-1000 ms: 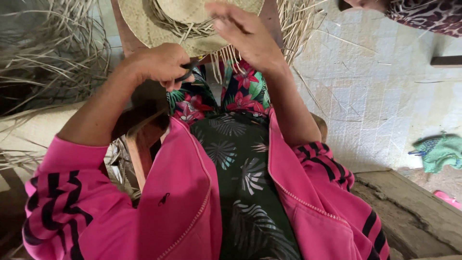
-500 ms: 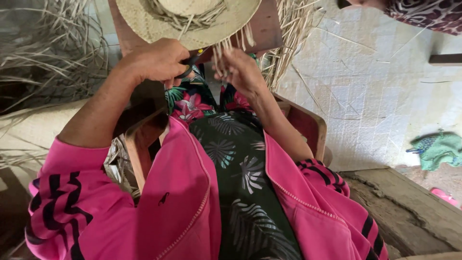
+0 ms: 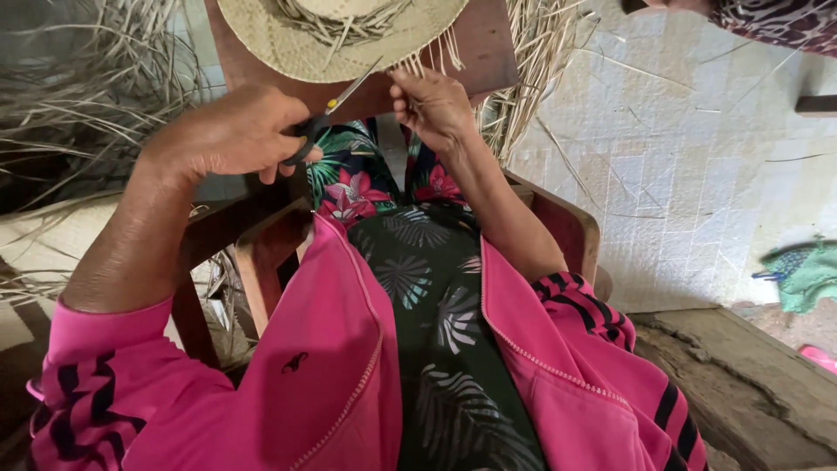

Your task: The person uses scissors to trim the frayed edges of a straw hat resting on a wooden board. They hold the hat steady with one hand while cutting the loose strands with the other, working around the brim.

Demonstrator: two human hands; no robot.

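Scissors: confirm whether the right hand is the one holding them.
No, the scissors sit in the left hand, while the right hand pinches loose straw strands.

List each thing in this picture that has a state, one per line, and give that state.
Scissors: blades open, held in left hand.
Straw hat: unfinished, loose strands at its brim.
Loose strands: pinched by right hand.
Pink jacket: unzipped.
Green cloth: crumpled on floor.
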